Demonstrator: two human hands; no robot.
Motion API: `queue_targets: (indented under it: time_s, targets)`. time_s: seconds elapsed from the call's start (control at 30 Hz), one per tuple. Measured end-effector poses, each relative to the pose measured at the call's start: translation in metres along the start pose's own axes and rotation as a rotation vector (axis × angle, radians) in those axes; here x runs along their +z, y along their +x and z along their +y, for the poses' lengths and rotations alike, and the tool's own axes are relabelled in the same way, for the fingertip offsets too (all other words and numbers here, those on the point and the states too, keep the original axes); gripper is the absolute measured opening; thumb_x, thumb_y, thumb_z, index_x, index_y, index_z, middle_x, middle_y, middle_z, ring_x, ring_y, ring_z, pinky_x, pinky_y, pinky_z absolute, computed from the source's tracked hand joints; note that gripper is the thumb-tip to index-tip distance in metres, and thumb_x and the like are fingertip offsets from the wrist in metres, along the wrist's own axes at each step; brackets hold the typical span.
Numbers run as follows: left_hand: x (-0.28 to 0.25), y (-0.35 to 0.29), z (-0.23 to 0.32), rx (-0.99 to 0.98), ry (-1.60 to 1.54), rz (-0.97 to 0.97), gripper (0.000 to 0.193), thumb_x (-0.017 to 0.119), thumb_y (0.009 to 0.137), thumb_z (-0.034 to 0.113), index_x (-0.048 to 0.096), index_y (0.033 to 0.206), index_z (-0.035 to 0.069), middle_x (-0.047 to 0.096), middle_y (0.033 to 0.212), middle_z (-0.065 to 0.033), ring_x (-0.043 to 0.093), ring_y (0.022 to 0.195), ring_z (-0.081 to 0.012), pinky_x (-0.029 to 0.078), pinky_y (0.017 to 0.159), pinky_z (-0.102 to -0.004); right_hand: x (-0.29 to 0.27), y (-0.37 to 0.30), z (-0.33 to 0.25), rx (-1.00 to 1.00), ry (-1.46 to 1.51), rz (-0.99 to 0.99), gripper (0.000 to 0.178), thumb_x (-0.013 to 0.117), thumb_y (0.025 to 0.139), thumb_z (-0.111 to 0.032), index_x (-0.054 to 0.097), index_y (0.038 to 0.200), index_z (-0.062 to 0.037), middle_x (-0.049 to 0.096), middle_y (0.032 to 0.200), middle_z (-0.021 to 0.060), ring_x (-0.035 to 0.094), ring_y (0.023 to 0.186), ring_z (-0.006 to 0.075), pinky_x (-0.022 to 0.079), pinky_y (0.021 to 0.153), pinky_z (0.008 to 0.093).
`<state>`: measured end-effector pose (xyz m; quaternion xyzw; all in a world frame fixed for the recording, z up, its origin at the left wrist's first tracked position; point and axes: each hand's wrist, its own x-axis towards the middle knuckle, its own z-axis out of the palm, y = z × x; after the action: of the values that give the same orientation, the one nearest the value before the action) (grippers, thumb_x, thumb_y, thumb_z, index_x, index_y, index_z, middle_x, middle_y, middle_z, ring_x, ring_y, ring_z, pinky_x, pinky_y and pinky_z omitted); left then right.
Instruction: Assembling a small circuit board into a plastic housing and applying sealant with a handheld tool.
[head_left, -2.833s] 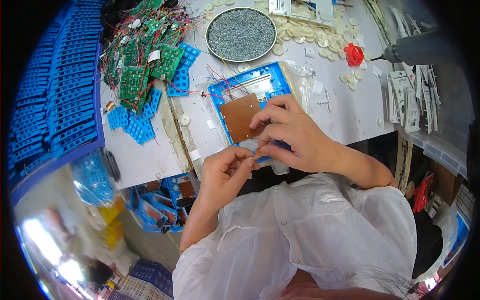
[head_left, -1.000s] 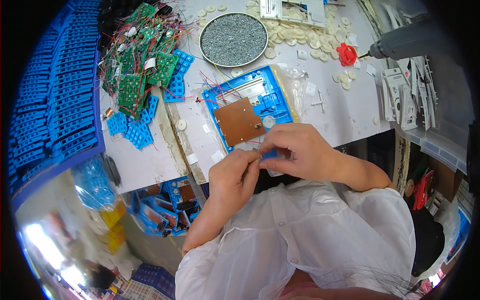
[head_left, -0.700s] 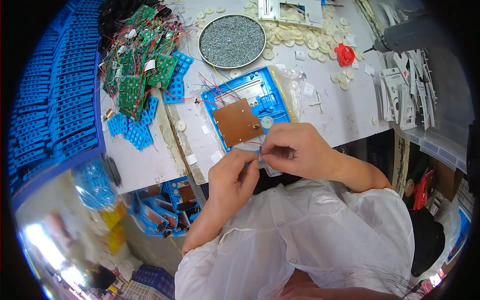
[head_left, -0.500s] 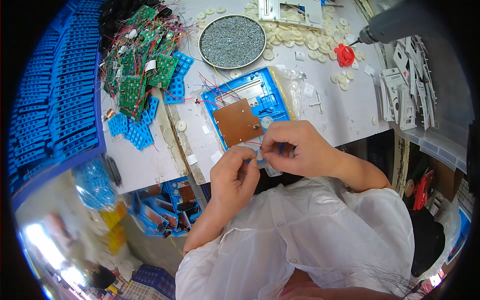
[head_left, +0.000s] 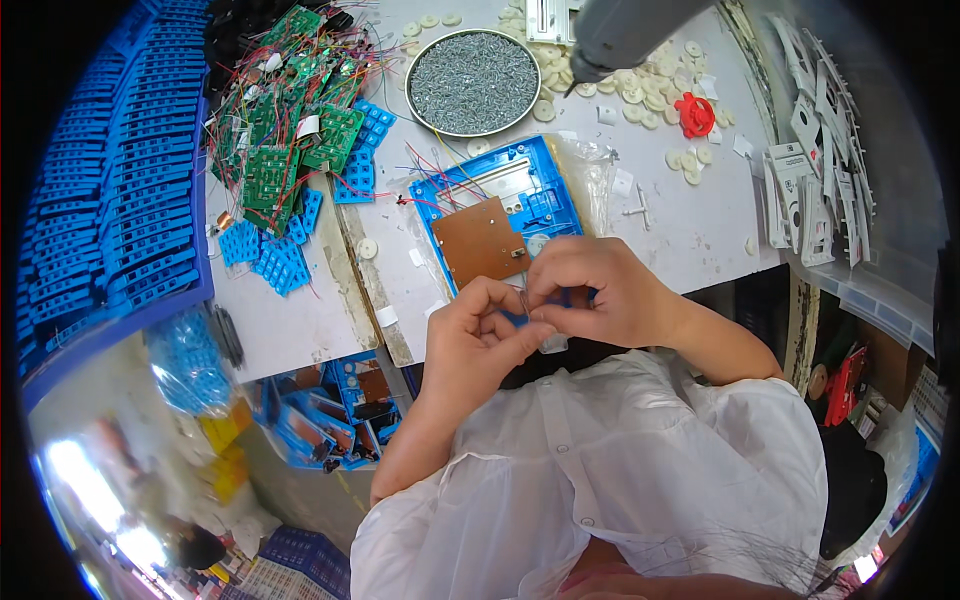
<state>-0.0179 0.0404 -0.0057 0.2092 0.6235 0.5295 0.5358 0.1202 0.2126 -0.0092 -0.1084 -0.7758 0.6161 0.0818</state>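
Observation:
In front of me lies a blue plastic casing (head_left: 560,190), tilted on the table, with a brown circuit board (head_left: 480,241) set in its near part. Over the casing's near edge my left hand (head_left: 480,335) is closed in a pinch, thumb toward the right hand. My right hand (head_left: 605,295) is also closed, its fingertips meeting the left ones. Between them shows a short piece of thin wire (head_left: 523,297); its ends are hidden by the fingers. Red and dark wires (head_left: 440,198) trail from the casing's upper left side.
A round tray of screws (head_left: 472,82) stands beyond the casing. Green circuit boards (head_left: 270,180) and blue keypads (head_left: 283,265) pile up at left. An electric screwdriver (head_left: 630,35) hangs over pale discs (head_left: 655,95) and a red wheel (head_left: 694,115). White panels (head_left: 805,190) stand at right.
My left fingers have moved up and right to meet the right ones. The hanging screwdriver has swung left, and the whole view has shifted slightly.

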Motion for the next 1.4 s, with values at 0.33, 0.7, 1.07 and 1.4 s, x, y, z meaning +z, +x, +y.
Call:
queue_targets:
  time_s: [0.33, 0.7, 1.07, 1.4]
  targets:
    - [-0.007, -0.003, -0.006, 0.273, 0.254, 0.122, 0.009, 0.073, 0.092, -0.003, 0.068, 0.1, 0.0, 0.067, 0.086, 0.0006, 0.058, 0.069, 0.0007, 0.045, 0.058, -0.0164, 0.007, -0.004, 0.006, -0.139, -0.227, 0.075, 0.014, 0.081, 0.077, -0.004, 0.073, 0.088, -0.0067, 0.064, 0.099, 0.0061, 0.063, 0.092, 0.0243, 0.052, 0.072, 0.0342]
    - [-0.022, 0.002, -0.001, 0.6, 0.767, 0.086, 0.021, 0.075, 0.083, -0.008, 0.07, 0.1, 0.004, 0.071, 0.097, -0.0084, 0.071, 0.077, -0.0192, 0.054, 0.064, -0.0286, 0.015, -0.008, 0.004, -0.242, -0.538, 0.135, 0.02, 0.083, 0.074, -0.008, 0.07, 0.089, -0.0098, 0.063, 0.098, 0.0032, 0.062, 0.09, 0.0238, 0.053, 0.067, 0.0334]
    - [-0.039, 0.007, 0.006, 0.785, 1.235, 0.017, 0.03, 0.079, 0.074, -0.004, 0.07, 0.1, 0.009, 0.07, 0.099, -0.0072, 0.071, 0.08, -0.0276, 0.057, 0.064, -0.0359, 0.022, -0.012, 0.001, -0.252, -0.609, 0.106, 0.024, 0.083, 0.075, -0.013, 0.071, 0.096, -0.0139, 0.063, 0.099, -0.0007, 0.06, 0.093, 0.0206, 0.053, 0.063, 0.0304]
    - [-0.038, 0.009, 0.018, 0.755, 1.354, -0.016, 0.022, 0.07, 0.078, 0.005, 0.072, 0.1, 0.007, 0.067, 0.099, -0.0035, 0.068, 0.08, -0.0214, 0.054, 0.061, -0.0344, 0.028, -0.006, 0.001, -0.281, -0.717, 0.064, 0.034, 0.08, 0.08, -0.015, 0.073, 0.113, -0.0142, 0.059, 0.098, 0.0011, 0.057, 0.092, 0.0222, 0.053, 0.065, 0.03]
